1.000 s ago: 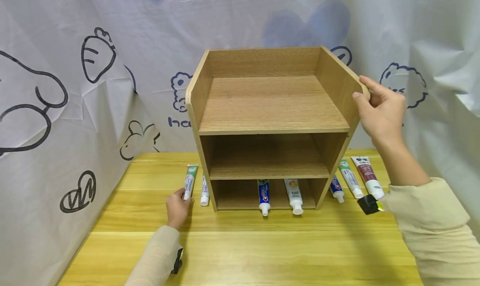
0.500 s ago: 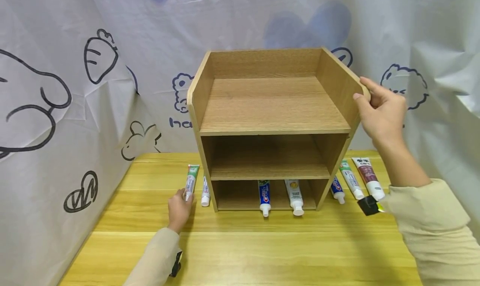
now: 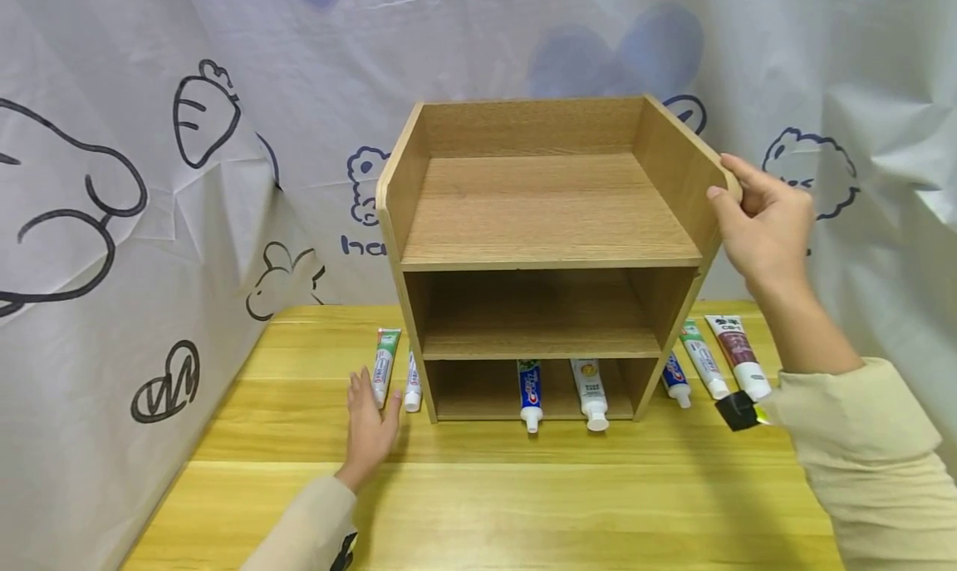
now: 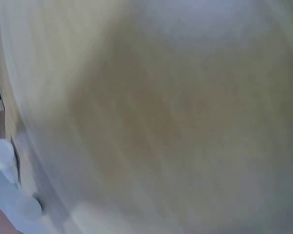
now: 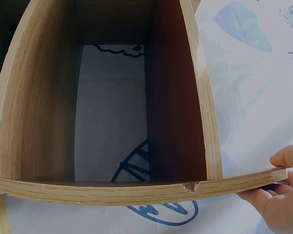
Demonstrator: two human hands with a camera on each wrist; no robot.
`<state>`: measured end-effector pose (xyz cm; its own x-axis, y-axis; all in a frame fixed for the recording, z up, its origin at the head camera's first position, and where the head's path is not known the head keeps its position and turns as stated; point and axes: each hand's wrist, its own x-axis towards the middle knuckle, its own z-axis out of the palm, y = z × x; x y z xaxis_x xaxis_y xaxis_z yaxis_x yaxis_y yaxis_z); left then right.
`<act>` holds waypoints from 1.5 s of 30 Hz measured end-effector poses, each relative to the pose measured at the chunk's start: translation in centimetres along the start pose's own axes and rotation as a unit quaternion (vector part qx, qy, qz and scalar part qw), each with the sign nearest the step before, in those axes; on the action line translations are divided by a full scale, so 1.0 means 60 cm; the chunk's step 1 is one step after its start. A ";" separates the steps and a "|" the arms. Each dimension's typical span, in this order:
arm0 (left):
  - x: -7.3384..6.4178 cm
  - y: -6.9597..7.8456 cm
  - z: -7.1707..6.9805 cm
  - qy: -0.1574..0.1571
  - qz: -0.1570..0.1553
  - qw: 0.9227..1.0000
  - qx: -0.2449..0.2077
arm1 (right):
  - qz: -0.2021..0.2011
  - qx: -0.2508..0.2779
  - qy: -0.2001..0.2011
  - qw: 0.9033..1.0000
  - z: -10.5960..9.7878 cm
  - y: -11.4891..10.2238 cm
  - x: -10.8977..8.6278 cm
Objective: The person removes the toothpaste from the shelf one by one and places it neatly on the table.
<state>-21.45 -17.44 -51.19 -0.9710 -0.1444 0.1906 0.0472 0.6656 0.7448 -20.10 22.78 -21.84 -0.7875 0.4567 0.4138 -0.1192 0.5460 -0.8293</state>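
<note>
My right hand (image 3: pixel 770 230) grips, my left hand (image 3: pixel 370 432) does not

The white cloth (image 3: pixel 478 39) with its drawings rises behind everything and along both sides. In front of it lies the wooden table (image 3: pixel 523 504), and on that the shelf (image 3: pixel 553 209) stands in the middle, its front toward me, which I judge leaves every compartment within reach.

My right hand has thumb and fingers clamped on the upper front corner of the right side panel (image 3: pixel 676 180); I read that hold as steadying the shelf, since nothing else seems to brace it.

My left hand is low at the left, fingers apart, by the near end of a green-topped tube (image 3: pixel 385 363). Whether they touch I cannot tell; the left wrist view is too blurred.

Right of the shelf lie a maroon-and-white tube (image 3: pixel 736 355), a green-and-white tube (image 3: pixel 704 359) and a blue tube (image 3: pixel 675 380). In the bottom compartment, a white tube (image 3: pixel 589 388) and a blue-and-green tube (image 3: pixel 530 388) poke out past the front, caps toward me, probably for easy grasping. A slim tube (image 3: pixel 413 390) sits close by the left side, partly hidden.
</note>
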 end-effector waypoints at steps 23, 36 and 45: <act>-0.058 0.012 0.015 -0.039 0.033 0.999 0.005 | 0.001 -0.001 0.003 1.000 -0.001 0.001 0.002; -0.088 0.037 0.027 -0.058 0.058 0.996 -0.024 | 0.003 -0.002 -0.003 1.000 0.000 0.001 0.000; -0.104 0.051 0.035 -0.062 0.064 0.995 -0.040 | 0.000 -0.005 0.005 1.000 0.001 0.002 0.002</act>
<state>-15.73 -12.96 -51.47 -0.9773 0.0327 0.2092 0.1852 0.6114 0.7694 -20.25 22.85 -21.89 -0.7820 0.4631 0.4172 -0.1124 0.5535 -0.8252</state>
